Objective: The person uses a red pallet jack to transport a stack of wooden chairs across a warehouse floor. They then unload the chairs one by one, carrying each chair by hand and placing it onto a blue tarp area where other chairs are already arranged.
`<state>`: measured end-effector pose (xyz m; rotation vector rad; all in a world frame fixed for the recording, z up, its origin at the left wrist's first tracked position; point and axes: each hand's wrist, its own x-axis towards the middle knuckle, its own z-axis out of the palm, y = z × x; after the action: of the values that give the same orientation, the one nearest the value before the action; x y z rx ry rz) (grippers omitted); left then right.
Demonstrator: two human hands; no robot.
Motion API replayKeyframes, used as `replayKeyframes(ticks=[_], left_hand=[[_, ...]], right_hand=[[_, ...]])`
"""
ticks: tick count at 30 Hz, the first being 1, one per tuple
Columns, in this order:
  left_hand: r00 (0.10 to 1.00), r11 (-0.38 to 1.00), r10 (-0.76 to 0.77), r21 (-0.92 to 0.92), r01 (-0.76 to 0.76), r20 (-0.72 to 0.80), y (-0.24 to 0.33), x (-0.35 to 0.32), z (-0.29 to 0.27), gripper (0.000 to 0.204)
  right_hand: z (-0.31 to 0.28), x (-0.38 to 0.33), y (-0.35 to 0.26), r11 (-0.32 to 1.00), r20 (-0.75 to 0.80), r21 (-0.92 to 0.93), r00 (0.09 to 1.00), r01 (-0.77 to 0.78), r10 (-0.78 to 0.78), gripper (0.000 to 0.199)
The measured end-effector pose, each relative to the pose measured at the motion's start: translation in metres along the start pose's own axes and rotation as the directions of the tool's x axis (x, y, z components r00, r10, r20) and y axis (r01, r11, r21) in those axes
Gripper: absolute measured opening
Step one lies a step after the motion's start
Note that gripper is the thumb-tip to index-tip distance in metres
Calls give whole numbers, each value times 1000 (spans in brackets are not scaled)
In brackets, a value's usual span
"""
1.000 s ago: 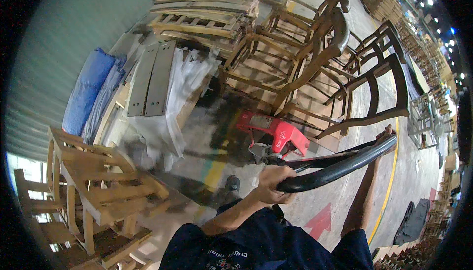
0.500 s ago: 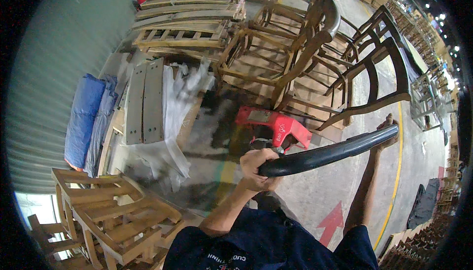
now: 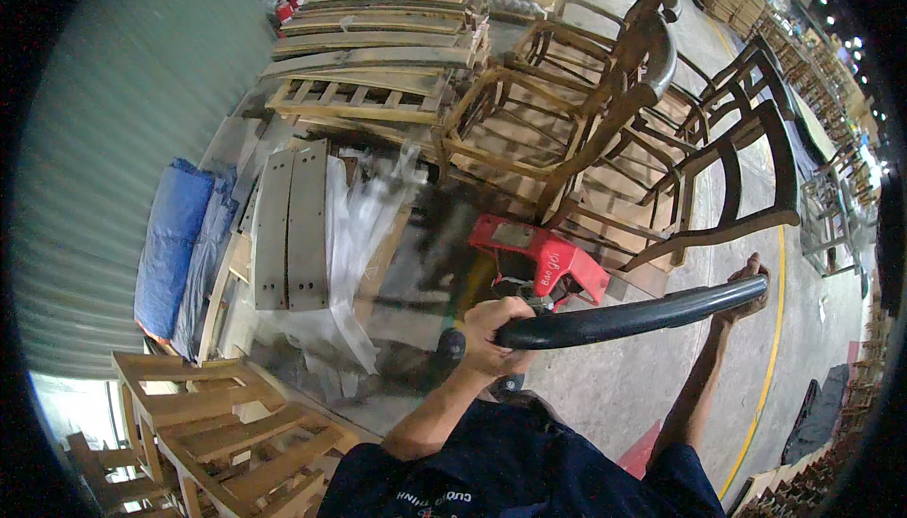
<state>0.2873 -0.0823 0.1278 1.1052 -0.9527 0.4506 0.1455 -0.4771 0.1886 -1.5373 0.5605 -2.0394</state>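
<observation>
Both arms reach forward to a thick, black curved handle (image 3: 633,319) of a pallet jack. My left hand (image 3: 493,336) is wrapped round its left end. At the other end my right hand (image 3: 746,302) grips it, with the thumb showing above the bar and the fingers partly hidden. Just beyond the handle is the jack's red body (image 3: 543,255), with white hand-painted lettering. Dark brown wooden chair frames (image 3: 605,102) stand on a pallet with a brown sheet (image 3: 652,168), directly ahead of the red body.
Stacked wooden pallets (image 3: 368,55) lie at the far left. Grey drilled boards (image 3: 291,230) and white wrapping sit beside a folded blue tarp (image 3: 175,244) along the green corrugated wall (image 3: 123,140). Unfinished wooden frames (image 3: 227,423) stand near left; a yellow floor line (image 3: 770,367) runs at right.
The view has shifted, so the surroundings sit lower and slightly farther right. The handle is also a little lower in view, and both hands keep their hold on it.
</observation>
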Motion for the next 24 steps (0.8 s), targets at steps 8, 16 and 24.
replayKeyframes(ticks=[8,16,24], left_hand=[[994,994,23,-106,-12,110,-19,32,25,23],[992,985,46,-169,-25,120,-55,77,35,23],[997,998,70,-7,-70,30,-94,147,14,22]], right_hand=[[-5,26,31,991,-85,-113,995,-65,55,31],[-22,36,48,901,-98,-395,967,181,-237,34],[-63,-53,-8,971,-73,-79,970,225,-231,29]])
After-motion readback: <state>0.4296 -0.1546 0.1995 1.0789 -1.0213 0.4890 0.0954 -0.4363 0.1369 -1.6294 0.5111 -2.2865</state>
